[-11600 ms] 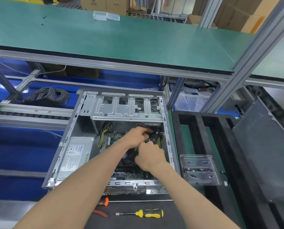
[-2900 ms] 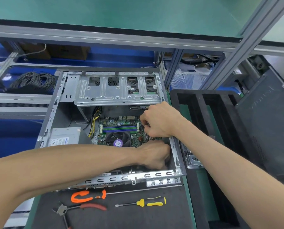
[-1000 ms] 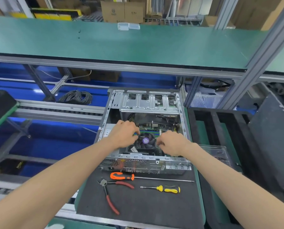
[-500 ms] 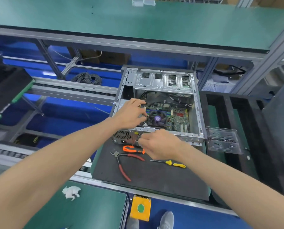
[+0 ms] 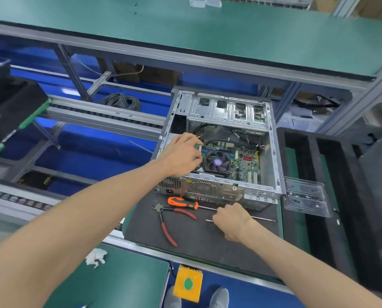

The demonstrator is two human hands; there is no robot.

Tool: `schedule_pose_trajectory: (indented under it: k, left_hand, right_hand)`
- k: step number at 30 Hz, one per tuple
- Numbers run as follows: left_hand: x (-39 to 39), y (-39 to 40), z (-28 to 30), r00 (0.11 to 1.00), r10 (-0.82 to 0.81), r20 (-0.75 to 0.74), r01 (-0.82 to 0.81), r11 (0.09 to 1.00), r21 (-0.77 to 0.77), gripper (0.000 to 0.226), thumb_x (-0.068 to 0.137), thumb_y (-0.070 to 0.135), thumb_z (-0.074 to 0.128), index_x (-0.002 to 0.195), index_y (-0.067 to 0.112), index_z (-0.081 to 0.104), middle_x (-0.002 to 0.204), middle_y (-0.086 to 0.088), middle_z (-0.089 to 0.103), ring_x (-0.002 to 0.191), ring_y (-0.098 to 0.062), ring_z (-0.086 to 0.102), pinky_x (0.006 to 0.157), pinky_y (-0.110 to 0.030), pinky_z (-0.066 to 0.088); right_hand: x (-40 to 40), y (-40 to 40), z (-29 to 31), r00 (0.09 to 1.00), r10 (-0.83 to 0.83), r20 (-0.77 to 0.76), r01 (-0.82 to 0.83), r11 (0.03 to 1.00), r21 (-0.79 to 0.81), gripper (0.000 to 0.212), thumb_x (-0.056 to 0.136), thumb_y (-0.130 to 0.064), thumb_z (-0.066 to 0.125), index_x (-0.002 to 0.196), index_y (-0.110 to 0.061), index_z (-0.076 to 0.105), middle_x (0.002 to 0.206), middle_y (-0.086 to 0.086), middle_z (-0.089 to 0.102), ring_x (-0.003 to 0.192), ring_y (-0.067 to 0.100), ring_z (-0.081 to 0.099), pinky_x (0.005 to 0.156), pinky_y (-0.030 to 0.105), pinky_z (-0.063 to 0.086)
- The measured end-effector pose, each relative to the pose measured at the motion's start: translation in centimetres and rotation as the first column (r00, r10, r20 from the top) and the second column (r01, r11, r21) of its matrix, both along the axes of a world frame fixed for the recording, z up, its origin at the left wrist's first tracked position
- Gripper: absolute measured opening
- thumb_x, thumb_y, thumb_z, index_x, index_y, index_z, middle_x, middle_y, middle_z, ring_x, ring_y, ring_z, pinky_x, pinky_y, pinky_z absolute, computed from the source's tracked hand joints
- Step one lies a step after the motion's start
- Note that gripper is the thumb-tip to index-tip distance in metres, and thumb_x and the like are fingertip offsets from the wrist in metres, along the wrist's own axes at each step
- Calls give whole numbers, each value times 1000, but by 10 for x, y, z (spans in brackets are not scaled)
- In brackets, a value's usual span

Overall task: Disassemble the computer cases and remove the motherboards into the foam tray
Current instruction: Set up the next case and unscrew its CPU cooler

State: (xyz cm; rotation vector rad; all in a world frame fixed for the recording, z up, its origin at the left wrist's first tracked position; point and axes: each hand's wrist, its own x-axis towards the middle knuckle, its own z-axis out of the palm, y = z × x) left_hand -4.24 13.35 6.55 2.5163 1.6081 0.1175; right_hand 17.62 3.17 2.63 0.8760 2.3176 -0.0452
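The open computer case (image 5: 272, 152) lies on a black mat (image 5: 196, 241). Inside it sits the green motherboard (image 5: 243, 161) with a black CPU fan (image 5: 216, 162). My left hand (image 5: 182, 154) reaches into the case's left side, its loosely bent fingers touching the board's edge beside the fan. My right hand (image 5: 232, 220) is down on the mat in front of the case, fingers curled over a small screwdriver (image 5: 209, 220); only the shaft tip shows. The black foam tray (image 5: 314, 174) stands to the right of the case.
An orange-handled screwdriver (image 5: 181, 202) and red-handled pliers (image 5: 168, 227) lie on the mat left of my right hand. A clear plastic tray (image 5: 305, 196) rests on the foam tray's near edge. A yellow button box (image 5: 188, 283) hangs below the bench edge.
My right hand has come out of the case and dropped onto the small screwdriver on the mat. My left hand stays inside the case beside the fan.
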Motion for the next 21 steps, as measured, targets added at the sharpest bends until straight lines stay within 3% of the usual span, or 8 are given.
schedule_pose_trajectory:
  k: [6, 11, 15, 18, 21]
  left_hand:
    - [-1, -1, 1, 1000, 10, -11, -10, 1000, -2, 29, 98, 44, 45, 96, 40, 74, 143, 15, 46, 138, -13, 19, 115, -41, 13]
    - [4, -1, 1, 1000, 9, -15, -8, 1000, 15, 27, 95, 47, 50, 106, 40, 73, 140, 15, 49, 135, -13, 22, 113, -41, 15]
    - [9, 4, 3, 1000, 23, 8, -23, 999, 25, 27, 93, 45, 54, 113, 36, 70, 136, 15, 51, 132, -13, 25, 114, -39, 16]
    - [17, 10, 8, 1000, -13, -22, 13, 1000, 14, 31, 95, 34, 54, 123, 28, 66, 137, 8, 52, 130, -17, 35, 115, -37, 22]
    - [37, 19, 14, 995, -90, -46, 91, 996, 24, 38, 94, 25, 53, 130, 17, 62, 136, -1, 55, 123, -23, 51, 111, -37, 35]
  right_hand:
    - [-3, 7, 46, 987, 17, -160, -31, 996, -82, 23, 85, -13, 55, 106, -7, 63, 106, 15, 61, 95, 39, 64, 65, 40, 44]
    - [0, 25, 104, 936, -60, -347, 17, 992, -125, 17, 98, -24, 43, 99, -12, 55, 104, 12, 63, 93, 35, 61, 75, 42, 50]
    - [17, 55, 138, 797, -269, -541, 158, 957, -243, 24, 105, -22, 39, 111, -11, 60, 102, 9, 65, 90, 30, 59, 83, 44, 48]
    - [40, 86, 150, 671, -366, -645, 343, 924, -168, 27, 105, -25, 45, 123, -15, 63, 99, -2, 65, 87, 19, 58, 80, 34, 46]
    - [59, 115, 152, 584, -404, -704, 532, 846, -44, 19, 97, -33, 63, 103, -15, 69, 83, -6, 67, 80, 15, 61, 76, 32, 50]
